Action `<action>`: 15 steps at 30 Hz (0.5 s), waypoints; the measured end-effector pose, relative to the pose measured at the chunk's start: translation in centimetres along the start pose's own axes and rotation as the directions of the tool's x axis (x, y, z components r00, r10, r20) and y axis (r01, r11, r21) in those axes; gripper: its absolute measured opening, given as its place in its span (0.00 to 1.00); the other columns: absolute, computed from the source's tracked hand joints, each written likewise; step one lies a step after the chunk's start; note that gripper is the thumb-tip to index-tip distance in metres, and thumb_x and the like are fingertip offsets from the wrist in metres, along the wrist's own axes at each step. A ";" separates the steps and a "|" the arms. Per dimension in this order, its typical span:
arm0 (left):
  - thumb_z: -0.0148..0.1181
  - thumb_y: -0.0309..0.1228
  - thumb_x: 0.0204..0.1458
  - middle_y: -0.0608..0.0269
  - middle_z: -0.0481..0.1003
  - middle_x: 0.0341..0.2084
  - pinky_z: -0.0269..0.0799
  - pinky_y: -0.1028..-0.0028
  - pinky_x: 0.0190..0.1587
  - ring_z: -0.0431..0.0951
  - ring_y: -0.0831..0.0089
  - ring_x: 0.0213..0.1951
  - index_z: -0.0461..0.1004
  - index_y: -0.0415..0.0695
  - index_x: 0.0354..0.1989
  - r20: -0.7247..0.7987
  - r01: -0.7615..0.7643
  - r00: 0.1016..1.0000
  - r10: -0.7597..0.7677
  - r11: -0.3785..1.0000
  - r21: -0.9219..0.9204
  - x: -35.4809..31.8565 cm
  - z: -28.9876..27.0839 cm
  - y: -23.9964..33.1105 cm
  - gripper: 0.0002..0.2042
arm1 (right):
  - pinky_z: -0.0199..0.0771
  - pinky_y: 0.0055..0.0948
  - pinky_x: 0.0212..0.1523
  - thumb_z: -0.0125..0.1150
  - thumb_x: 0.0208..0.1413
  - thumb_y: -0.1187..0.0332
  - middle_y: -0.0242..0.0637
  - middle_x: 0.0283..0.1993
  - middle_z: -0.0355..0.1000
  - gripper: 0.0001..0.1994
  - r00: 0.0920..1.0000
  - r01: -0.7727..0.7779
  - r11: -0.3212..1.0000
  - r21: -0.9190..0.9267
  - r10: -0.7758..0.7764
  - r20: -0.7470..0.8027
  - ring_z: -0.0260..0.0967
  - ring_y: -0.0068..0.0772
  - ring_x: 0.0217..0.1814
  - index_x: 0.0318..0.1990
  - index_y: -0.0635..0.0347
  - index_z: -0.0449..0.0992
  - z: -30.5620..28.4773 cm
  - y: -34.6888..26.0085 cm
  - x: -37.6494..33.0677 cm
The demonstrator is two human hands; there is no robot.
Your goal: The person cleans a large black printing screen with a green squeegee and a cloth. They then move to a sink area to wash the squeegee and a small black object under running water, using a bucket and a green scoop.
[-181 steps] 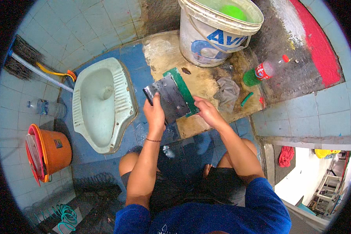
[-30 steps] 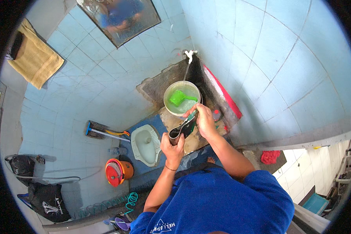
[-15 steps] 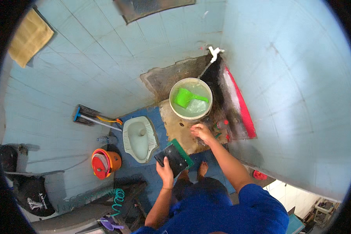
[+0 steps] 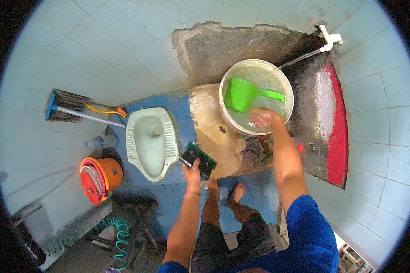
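My left hand grips a flat, black rectangular piece with a green edge, holding it low between the squat toilet and the bucket. My right hand reaches into a large white bucket of water. Its fingers are at or under the surface and smeared, so their pose is unclear. Beside that hand a bright green water dipper floats, its handle pointing right. From the white tap on the wall, water runs in a slanting stream into the bucket.
A dark crumpled cloth and a red-capped bottle are near the bucket. At the left stand an orange bucket with a red item, a clear bottle and a broom. A teal coiled hose hangs lower left.
My right hand has gone from in front of the bucket into its water. My left hand still holds the black piece, now tilted differently. The view has shifted, bringing the bucket closer.
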State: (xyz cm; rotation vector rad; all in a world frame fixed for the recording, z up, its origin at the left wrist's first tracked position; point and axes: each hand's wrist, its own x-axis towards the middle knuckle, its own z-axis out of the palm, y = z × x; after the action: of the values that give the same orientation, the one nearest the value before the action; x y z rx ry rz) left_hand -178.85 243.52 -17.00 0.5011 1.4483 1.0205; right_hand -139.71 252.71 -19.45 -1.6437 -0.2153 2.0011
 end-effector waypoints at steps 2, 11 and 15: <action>0.58 0.20 0.50 0.62 0.74 0.41 0.71 0.67 0.45 0.74 0.68 0.41 0.67 0.43 0.51 0.028 0.097 0.995 -0.095 0.993 -0.072 2.8 2.5 -0.6 0.18 | 0.75 0.32 0.40 0.54 0.59 0.56 0.39 0.39 0.76 0.17 0.961 0.111 0.971 -0.212 -0.050 0.273 0.73 0.33 0.38 0.43 0.62 0.75 6.6 -0.8 -4.2; 0.64 0.24 0.44 0.61 0.75 0.38 0.70 0.68 0.42 0.74 0.68 0.38 0.71 0.40 0.42 0.049 0.251 0.967 -0.250 0.968 -0.010 7.4 12.5 -0.9 0.15 | 0.71 0.49 0.41 0.47 0.58 0.56 0.55 0.36 0.75 0.21 0.593 0.109 0.500 -0.859 -0.727 -0.348 0.74 0.56 0.39 0.34 0.66 0.79 6.4 -1.1 -4.1; 0.63 0.22 0.45 0.59 0.75 0.39 0.70 0.68 0.44 0.75 0.67 0.38 0.69 0.40 0.45 -0.019 0.130 0.992 -0.128 0.985 0.113 8.1 11.9 -0.8 0.17 | 0.71 0.49 0.48 0.49 0.56 0.54 0.54 0.47 0.73 0.23 0.703 -0.383 0.388 -0.838 -0.467 -0.537 0.72 0.54 0.47 0.48 0.65 0.75 -2.0 0.6 -0.5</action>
State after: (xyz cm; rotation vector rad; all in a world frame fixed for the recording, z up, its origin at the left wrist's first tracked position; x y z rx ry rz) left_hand -168.76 253.08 -20.79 0.4774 1.5352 0.8430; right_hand -137.95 251.52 -19.81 -2.9335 -1.2748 0.8722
